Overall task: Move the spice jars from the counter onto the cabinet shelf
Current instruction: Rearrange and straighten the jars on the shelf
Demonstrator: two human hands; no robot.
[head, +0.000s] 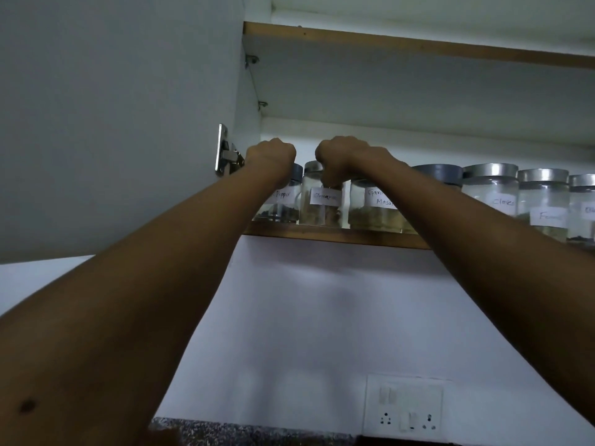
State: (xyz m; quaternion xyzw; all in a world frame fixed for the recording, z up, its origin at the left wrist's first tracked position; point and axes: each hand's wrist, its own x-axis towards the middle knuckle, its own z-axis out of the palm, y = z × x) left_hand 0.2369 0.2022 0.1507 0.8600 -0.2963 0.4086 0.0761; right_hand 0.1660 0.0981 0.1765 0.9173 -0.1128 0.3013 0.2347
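Several glass spice jars with grey or silver lids and handwritten labels stand in a row on the cabinet shelf [338,237]. My left hand [270,156] is curled over the top of the pepper jar [283,204] at the row's left end. My right hand [346,159] grips the top of the cinnamon jar [322,204] beside it; a finger reaches down its front. To the right stand the garam masala jar [375,206], the cloves jar [491,194] and the fennel jar [544,204]. My right forearm hides part of another jar.
The open cabinet door [112,123] hangs at the left with its metal hinge [225,154]. An upper shelf [418,46] spans above. Below, a white wall carries a switch and socket plate [404,403]. A strip of speckled granite counter [257,434] shows at the bottom.
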